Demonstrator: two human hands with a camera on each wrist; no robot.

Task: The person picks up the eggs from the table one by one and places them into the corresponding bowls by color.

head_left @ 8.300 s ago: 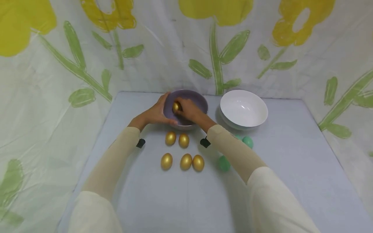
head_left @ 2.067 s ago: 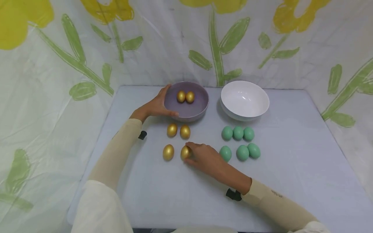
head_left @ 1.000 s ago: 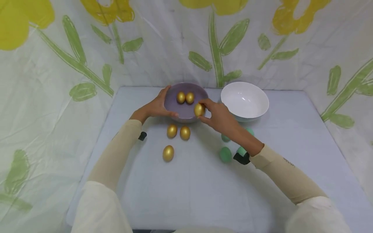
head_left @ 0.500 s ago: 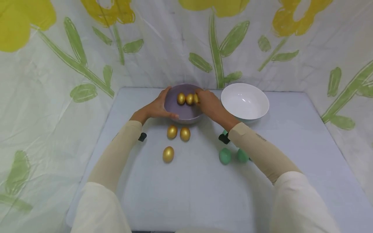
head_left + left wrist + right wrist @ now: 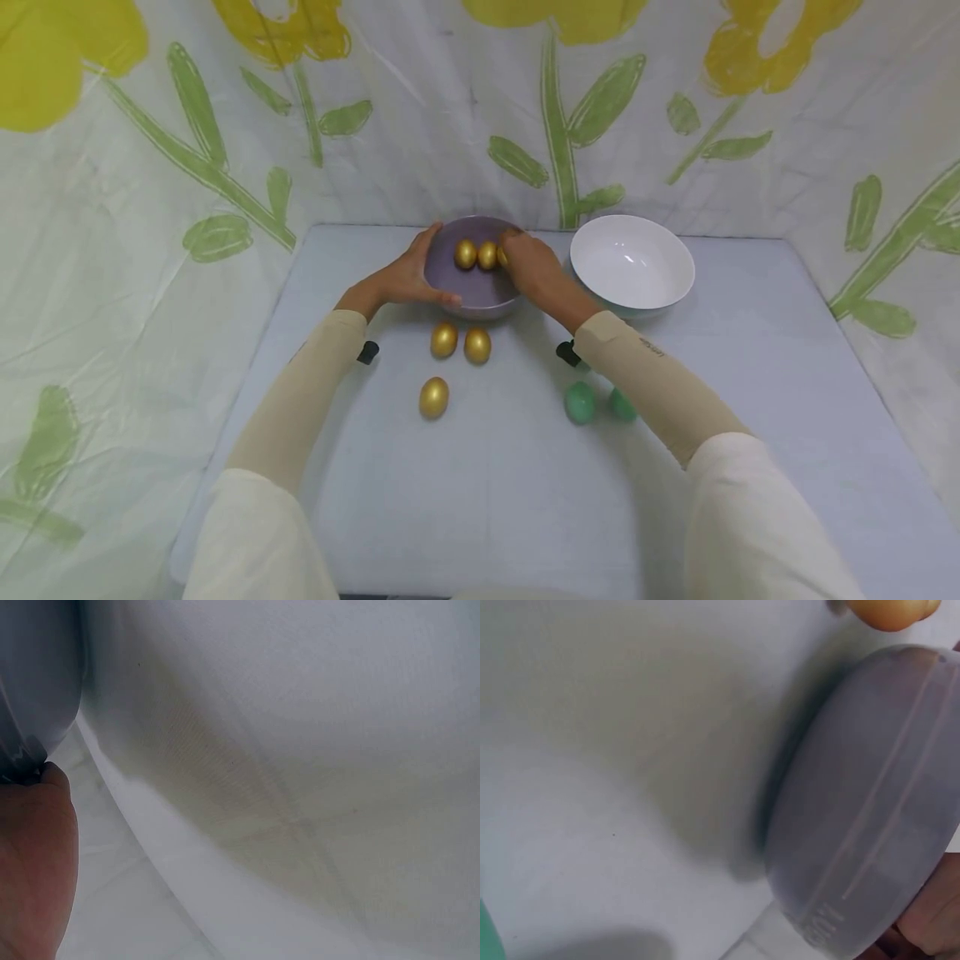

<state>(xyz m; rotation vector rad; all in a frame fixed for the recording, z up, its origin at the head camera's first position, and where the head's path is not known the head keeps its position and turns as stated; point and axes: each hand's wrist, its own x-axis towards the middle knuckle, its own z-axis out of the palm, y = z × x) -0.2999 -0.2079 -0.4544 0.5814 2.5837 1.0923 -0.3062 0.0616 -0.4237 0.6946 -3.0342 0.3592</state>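
Note:
My left hand (image 5: 407, 273) holds the purple bowl (image 5: 480, 304) by its left side, thumb along the near rim and fingers reaching round the far side. In the left wrist view, part of that hand (image 5: 37, 855) shows against the bowl's wall. My right hand (image 5: 531, 265) reaches over the right rim and pinches a golden egg (image 5: 502, 256), mostly hidden by the fingers. Beside it inside the bowl lie two more golden eggs, a left egg (image 5: 466, 254) and a middle egg (image 5: 487, 256). The right wrist view shows the bowl's outer wall (image 5: 862, 795).
Three golden eggs lie on the table before the bowl: a left one (image 5: 444, 340), a right one (image 5: 477, 344) and a nearer one (image 5: 433, 397). A white bowl (image 5: 633, 262) stands to the right. Green eggs (image 5: 580, 402) lie partly under my right forearm.
My right hand picked up a golden egg from the table's front row, carried it up to the purple bowl and lowered it inside. The left hand has kept its hold on the bowl.

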